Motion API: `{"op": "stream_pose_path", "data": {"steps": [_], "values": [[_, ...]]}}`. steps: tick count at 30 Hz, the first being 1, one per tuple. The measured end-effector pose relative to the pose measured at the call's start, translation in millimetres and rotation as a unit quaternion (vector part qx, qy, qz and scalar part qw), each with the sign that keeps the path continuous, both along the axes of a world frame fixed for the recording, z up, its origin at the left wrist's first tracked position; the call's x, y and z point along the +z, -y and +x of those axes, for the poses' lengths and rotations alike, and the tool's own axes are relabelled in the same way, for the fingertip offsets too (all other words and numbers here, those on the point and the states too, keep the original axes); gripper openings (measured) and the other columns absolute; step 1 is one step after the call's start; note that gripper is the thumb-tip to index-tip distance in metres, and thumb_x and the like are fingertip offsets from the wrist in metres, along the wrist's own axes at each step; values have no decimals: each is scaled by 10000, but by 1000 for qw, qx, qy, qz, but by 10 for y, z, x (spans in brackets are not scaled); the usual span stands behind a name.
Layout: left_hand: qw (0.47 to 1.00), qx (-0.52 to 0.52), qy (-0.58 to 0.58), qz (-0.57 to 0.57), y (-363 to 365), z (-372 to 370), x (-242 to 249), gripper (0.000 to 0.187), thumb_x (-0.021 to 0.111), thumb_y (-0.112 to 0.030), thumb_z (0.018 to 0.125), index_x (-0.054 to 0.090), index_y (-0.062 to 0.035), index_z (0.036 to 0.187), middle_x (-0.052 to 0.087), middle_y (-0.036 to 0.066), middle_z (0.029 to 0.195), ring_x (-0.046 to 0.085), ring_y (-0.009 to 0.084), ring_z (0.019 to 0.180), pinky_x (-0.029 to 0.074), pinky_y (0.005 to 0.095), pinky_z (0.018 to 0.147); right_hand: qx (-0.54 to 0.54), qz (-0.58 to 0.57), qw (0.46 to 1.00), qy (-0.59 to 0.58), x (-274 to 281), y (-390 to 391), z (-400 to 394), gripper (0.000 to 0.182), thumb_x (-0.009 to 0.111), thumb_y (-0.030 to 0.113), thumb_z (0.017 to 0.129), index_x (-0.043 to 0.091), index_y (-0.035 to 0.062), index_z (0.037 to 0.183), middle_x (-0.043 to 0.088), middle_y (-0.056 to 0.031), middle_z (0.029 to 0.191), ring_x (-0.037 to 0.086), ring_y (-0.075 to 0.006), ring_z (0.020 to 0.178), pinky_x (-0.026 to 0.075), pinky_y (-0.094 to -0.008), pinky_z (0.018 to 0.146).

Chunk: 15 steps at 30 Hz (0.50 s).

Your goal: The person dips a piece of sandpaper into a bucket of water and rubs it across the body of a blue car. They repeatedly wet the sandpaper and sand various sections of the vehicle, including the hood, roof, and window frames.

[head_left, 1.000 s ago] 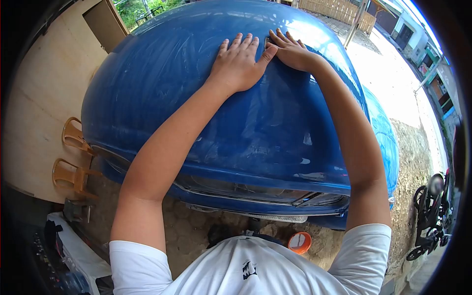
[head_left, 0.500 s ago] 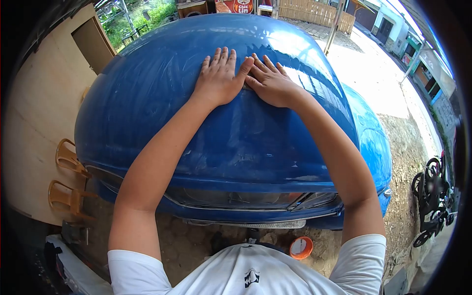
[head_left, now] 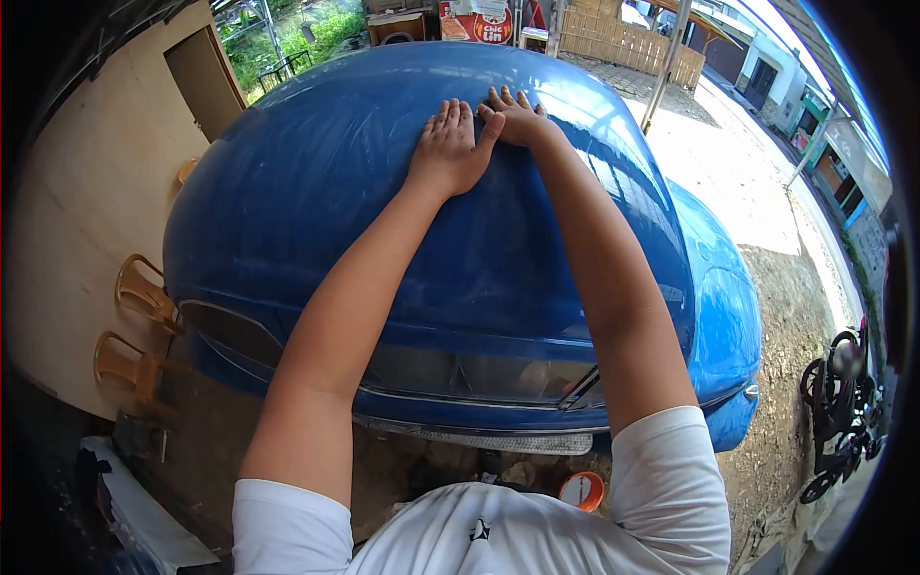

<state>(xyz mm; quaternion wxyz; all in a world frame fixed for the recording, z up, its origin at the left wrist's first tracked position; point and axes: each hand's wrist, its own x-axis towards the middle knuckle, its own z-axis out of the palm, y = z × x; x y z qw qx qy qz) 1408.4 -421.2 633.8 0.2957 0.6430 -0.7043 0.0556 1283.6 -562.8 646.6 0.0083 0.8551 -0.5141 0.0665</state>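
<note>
1. Car: blue car sits crosswise in front of the person, domed roof facing the camera. Side windows run below the near roof edge.
2. Left hand: palm down on the roof, fingers straight and close together, thumb spread out toward the other hand. No grip visible; can't see whether anything thin is under the palm.
3. Right hand: just beside it, slightly farther up the roof. Fingers extended and a bit apart, not closed around anything visible. Underside hidden, so can't tell if something is pinned there.
4. Why flat: my read, a smooth curved panel offers no edge to grab, and open fingers follow the curve and spread the load. Hands side by side probably keep pressure on one patch.
5. Why arms out: contact area is well in from the near edge, so both arms reach over the side. Looks like a long reach; leverage probably limited.
6. Roof finish: streaky haze on the left part, bright reflections on the right.
7. Around: orange bucket on the ground by the near side, likely there for easy reach; contents unclear. Chairs by the wooden wall at left. Motorcycle well apart at right.
</note>
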Motion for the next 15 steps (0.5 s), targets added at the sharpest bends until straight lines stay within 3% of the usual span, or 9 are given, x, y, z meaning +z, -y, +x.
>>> {"op": "stream_pose_path", "data": {"steps": [3,7,13,15], "values": [[995,-24,-58,-74,12,29,-4,1038,107,-757,1035,343,98,1574,330,260,1662,219,345,1596,160,424,1309,-8,7,999,52,-18,-444,-107,739,264,623,1066,173,247,1696,105,-61,1771,76,-326,1630,86,-600,1288],[985,-31,-32,-169,-111,26,-5,999,133,-736,1048,415,83,1545,404,267,1619,286,372,1569,195,450,1302,-2,-17,997,76,-115,-1163,-297,725,248,606,1073,174,243,1696,127,-57,1769,88,-319,1629,82,-575,1296],[994,22,-32,-106,-670,-76,-333,940,167,-709,1063,402,50,1564,335,247,1665,227,359,1591,162,446,1308,59,-139,985,85,-599,-2203,-553,688,287,579,1091,229,238,1686,193,-85,1754,122,-341,1622,91,-573,1292],[995,-11,-23,-99,-979,9,-498,904,219,-689,1071,396,45,1569,312,241,1678,205,358,1598,148,454,1309,83,-177,976,93,-743,-2584,-616,677,349,545,1094,255,218,1680,229,-98,1742,147,-353,1615,89,-576,1290]]}}
